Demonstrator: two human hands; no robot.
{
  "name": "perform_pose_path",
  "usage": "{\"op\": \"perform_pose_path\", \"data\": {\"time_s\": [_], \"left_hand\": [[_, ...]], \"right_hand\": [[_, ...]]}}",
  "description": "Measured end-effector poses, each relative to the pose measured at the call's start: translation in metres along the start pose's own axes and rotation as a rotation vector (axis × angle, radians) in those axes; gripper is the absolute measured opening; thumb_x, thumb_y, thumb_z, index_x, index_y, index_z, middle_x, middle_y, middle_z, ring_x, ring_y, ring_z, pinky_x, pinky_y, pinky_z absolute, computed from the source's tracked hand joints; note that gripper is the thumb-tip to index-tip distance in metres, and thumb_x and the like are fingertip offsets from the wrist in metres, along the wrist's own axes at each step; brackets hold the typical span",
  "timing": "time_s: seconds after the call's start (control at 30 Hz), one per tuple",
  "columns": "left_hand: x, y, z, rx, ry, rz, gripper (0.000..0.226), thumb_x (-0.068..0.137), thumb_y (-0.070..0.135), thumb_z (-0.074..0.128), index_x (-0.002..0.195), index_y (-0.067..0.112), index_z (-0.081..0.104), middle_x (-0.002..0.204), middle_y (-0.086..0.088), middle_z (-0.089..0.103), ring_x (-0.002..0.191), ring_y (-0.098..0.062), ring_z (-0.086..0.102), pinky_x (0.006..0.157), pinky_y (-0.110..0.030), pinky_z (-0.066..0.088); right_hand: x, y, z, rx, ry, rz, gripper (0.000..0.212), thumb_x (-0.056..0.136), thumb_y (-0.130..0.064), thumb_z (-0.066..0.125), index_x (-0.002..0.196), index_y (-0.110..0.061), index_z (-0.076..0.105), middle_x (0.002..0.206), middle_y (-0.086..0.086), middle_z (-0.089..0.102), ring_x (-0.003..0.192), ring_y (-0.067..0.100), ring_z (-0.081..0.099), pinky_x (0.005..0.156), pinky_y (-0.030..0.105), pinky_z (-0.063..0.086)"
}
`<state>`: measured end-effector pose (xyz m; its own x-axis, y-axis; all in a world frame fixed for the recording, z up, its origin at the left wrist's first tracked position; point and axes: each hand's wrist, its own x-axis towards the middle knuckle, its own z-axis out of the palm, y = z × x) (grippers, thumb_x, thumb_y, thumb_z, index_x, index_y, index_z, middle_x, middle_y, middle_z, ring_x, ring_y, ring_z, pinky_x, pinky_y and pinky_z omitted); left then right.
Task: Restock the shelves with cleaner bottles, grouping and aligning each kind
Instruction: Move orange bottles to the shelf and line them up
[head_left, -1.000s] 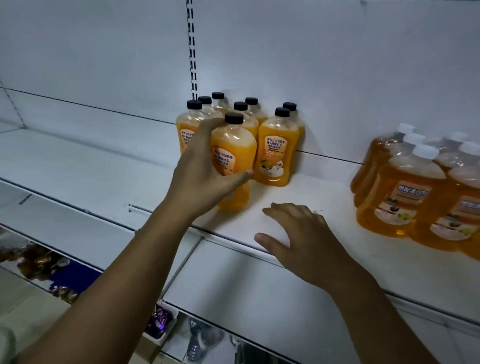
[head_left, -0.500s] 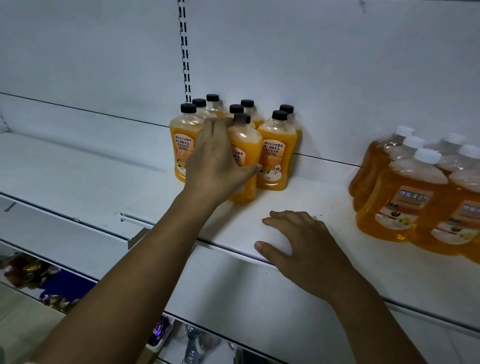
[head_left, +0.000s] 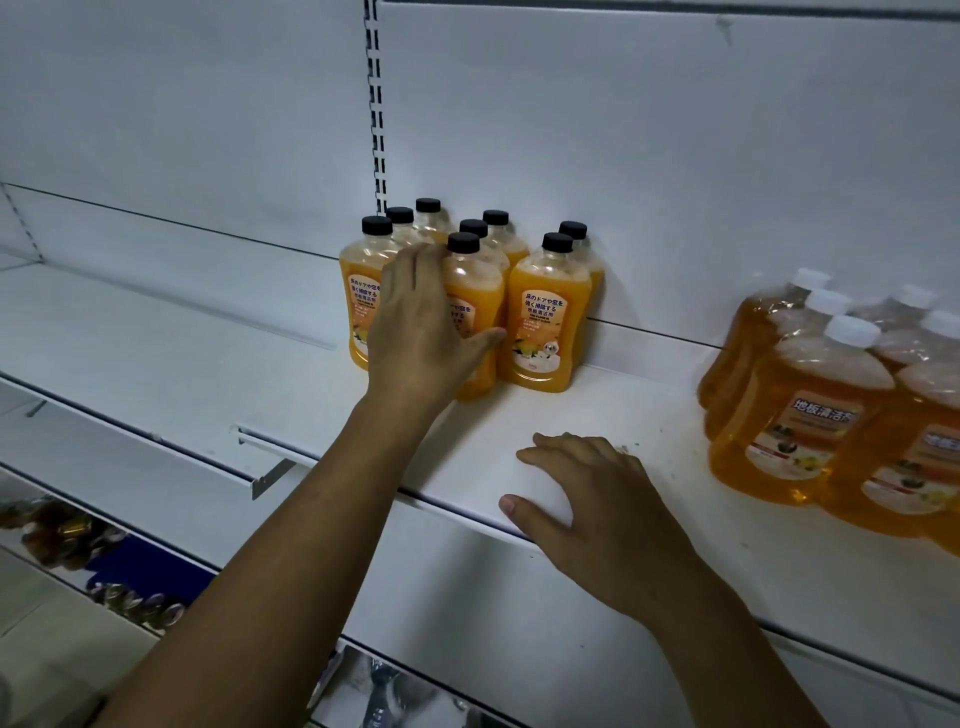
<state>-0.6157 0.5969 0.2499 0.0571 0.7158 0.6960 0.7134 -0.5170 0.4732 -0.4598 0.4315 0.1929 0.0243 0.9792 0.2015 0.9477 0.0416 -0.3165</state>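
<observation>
Against the shelf's (head_left: 597, 405) back wall, the left hand (head_left: 423, 332) curls round the front middle bottle (head_left: 475, 291), seating it level with its neighbours. The right hand (head_left: 602, 504) rests loosely spread on the front edge, holding nothing. Eight black-capped bottles (head_left: 548, 322) stand grouped (the right file looks one short); at least five white-capped bottles (head_left: 810, 415) crowd the right end. Much shelf remains unfilled, so restocking seems early.

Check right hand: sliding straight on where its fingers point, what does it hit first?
From the right hand, only bare shelf at first, then probably the base of the black-capped bottle that the left hand grips. Depth is unclear; it could meet the left wrist instead.
</observation>
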Motion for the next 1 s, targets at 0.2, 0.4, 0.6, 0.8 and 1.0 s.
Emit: {"op": "perform_pose_path", "data": {"time_s": [0.2, 0.4, 0.6, 0.8, 1.0], "left_hand": [[-0.004, 0.002, -0.001, -0.007, -0.012, -0.007, 0.126, 0.069, 0.051, 0.093, 0.165, 0.020, 0.017, 0.164, -0.009, 0.032, 0.153, -0.028, 0.029, 0.121, -0.048, 0.039], [-0.011, -0.002, -0.020, 0.013, -0.017, 0.054, 0.115, 0.075, 0.064, 0.083, 0.164, 0.024, 0.020, 0.163, -0.007, 0.034, 0.151, -0.028, 0.033, 0.116, -0.051, 0.041], [-0.056, -0.015, -0.052, 0.045, -0.122, 0.126, 0.080, 0.088, 0.071, 0.062, 0.153, 0.028, 0.041, 0.156, -0.001, 0.045, 0.141, -0.024, 0.045, 0.107, -0.050, 0.046], [-0.097, -0.019, -0.063, 0.141, -0.398, 0.236, 0.083, 0.087, 0.087, 0.037, 0.155, 0.038, 0.039, 0.159, 0.010, 0.045, 0.148, -0.018, 0.039, 0.122, -0.047, 0.031], [-0.120, -0.002, -0.057, 0.067, -0.529, 0.309, 0.087, 0.087, 0.089, 0.032, 0.157, 0.038, 0.038, 0.161, 0.011, 0.044, 0.148, -0.018, 0.039, 0.122, -0.050, 0.035]], "right_hand": [[-0.001, -0.002, -0.003, 0.003, -0.020, 0.000, 0.073, 0.087, -0.077, 0.039, 0.147, -0.039, 0.053, 0.158, -0.018, 0.046, 0.145, 0.007, 0.040, 0.123, 0.039, 0.028], [-0.003, -0.002, -0.004, 0.016, -0.015, -0.002, 0.069, 0.089, -0.075, 0.042, 0.145, -0.038, 0.055, 0.156, -0.017, 0.048, 0.144, 0.008, 0.042, 0.122, 0.042, 0.029], [-0.004, -0.006, -0.006, 0.020, -0.018, 0.015, 0.069, 0.088, -0.074, 0.042, 0.143, -0.036, 0.058, 0.155, -0.015, 0.050, 0.142, 0.008, 0.044, 0.122, 0.043, 0.033], [-0.006, -0.013, -0.011, 0.009, -0.023, 0.067, 0.075, 0.084, -0.076, 0.041, 0.142, -0.033, 0.061, 0.150, -0.012, 0.057, 0.137, 0.012, 0.052, 0.119, 0.043, 0.041], [-0.043, -0.002, -0.032, -0.057, 0.034, 0.153, 0.066, 0.092, -0.071, 0.054, 0.146, -0.033, 0.055, 0.154, -0.009, 0.053, 0.139, 0.015, 0.049, 0.115, 0.043, 0.041]]}}
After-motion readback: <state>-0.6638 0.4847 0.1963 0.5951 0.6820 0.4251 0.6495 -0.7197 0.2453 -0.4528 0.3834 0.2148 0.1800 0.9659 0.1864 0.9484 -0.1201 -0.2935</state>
